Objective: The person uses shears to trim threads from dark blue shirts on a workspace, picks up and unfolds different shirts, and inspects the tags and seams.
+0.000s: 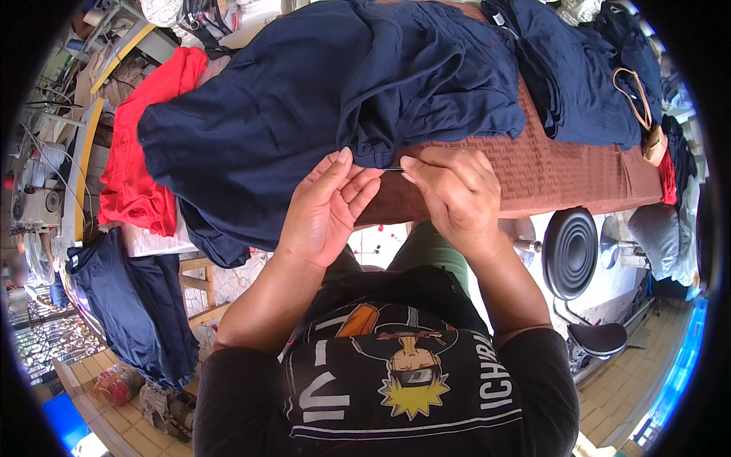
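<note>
Pinches thin dark needle-like piece (393, 169) with right hand (458, 186) — likely for fine control. Cups left hand (316, 209) at edge of navy-blue cloth garment (297, 84), maybe steadying it; can't tell if gripping. Has garment heaped on brown patterned-cloth-covered table (560, 179) — presumably for support.

Garment (282, 91): navy, plain cloth, large and unfolded, lay loosely spread and creased across the table (601, 179), with raised folds running to a bunched end near the front edge and its left part draped down over that edge. Rod (394, 169): thin, dark and straight, showed only a short length, nearly level just beside the bunched end; its right end was pinched by the right hand (457, 190), its left tip too small to make out.
</note>
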Tool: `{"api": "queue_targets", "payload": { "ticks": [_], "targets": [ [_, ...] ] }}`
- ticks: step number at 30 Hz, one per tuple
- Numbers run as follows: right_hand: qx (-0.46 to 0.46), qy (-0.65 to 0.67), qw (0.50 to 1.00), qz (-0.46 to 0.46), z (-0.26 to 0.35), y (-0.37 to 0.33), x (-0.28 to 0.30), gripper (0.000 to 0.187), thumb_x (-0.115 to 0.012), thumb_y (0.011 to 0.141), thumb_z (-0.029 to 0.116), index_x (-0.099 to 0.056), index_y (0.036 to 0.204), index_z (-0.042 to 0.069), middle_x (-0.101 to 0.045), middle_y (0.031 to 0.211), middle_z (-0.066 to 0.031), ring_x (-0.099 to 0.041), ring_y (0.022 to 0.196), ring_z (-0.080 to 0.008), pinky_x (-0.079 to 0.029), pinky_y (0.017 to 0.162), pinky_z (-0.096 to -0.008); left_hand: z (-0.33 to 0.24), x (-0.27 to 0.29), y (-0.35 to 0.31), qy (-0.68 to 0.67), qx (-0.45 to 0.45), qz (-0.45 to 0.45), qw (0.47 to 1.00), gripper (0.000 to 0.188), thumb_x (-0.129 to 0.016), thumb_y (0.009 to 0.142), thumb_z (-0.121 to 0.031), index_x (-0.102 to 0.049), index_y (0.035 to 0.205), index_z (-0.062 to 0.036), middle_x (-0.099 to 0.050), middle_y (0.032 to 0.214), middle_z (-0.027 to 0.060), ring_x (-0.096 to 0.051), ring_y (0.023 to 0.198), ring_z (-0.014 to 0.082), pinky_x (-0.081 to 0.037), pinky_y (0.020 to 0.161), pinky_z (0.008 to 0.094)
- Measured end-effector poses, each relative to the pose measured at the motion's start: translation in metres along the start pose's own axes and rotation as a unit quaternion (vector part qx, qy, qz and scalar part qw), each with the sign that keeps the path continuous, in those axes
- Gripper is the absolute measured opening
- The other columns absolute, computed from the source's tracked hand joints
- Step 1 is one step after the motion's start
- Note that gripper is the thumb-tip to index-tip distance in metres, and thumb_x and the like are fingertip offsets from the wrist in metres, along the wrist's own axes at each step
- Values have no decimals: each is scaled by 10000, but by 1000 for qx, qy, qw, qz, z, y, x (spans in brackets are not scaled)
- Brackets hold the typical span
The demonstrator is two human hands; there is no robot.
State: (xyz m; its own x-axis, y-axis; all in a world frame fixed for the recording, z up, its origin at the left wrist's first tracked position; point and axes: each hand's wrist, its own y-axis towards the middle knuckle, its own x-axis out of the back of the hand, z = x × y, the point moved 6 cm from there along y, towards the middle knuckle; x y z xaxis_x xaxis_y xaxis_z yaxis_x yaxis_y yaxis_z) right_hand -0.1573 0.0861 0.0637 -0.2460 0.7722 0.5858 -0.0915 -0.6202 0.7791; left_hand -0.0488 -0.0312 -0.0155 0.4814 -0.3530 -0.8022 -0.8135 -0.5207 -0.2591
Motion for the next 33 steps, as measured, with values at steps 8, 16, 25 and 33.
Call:
{"api": "queue_targets", "payload": {
  "ticks": [8, 16, 25, 33],
  "targets": [
    [12, 0, 1000, -3, -2, -3, -5, 273, -782, 671, 41, -684, 925, 66, -665, 873, -46, -636, 748, -196, -451, 634, -300, 1, 1, 1, -4, -3, -3, 1000, 96, -597, 954, -186, -587, 968, -92, -665, 900, 54, -672, 938, 174, -547, 893, 309],
    [-100, 75, 990, -68, -28, -10, 11, 332, -775, 703, 16, -655, 1010, 55, -658, 917, -95, -642, 738, -226, -509, 653, -298, -35, -20, -4, 366, -78, -25, 927, 208, -578, 968, -227, -620, 881, -43, -674, 810, 66, -639, 652, 101, -506, 608, 199],
    [-300, 190, 930, -100, -79, -30, 19, 347, -733, 782, -49, -619, 1097, 41, -615, 976, -66, -620, 838, -112, -535, 758, -240, -31, -119, 163, 748, -334, 66, 570, 499, -649, 883, -214, -508, 1310, 3, -607, 1237, 203, -587, 1162, 305, -463, 968, 357],
    [-516, 322, 780, -150, -136, -35, -3, 214, -743, 843, 213, -660, 895, 23, -556, 719, 23, -504, 668, -37, -392, 586, -209, -6, -128, 237, 629, -161, 131, 749, 238, -670, 894, -212, -588, 905, 12, -560, 853, -36, -489, 809, 38, -432, 748, 221]
  ]
}}
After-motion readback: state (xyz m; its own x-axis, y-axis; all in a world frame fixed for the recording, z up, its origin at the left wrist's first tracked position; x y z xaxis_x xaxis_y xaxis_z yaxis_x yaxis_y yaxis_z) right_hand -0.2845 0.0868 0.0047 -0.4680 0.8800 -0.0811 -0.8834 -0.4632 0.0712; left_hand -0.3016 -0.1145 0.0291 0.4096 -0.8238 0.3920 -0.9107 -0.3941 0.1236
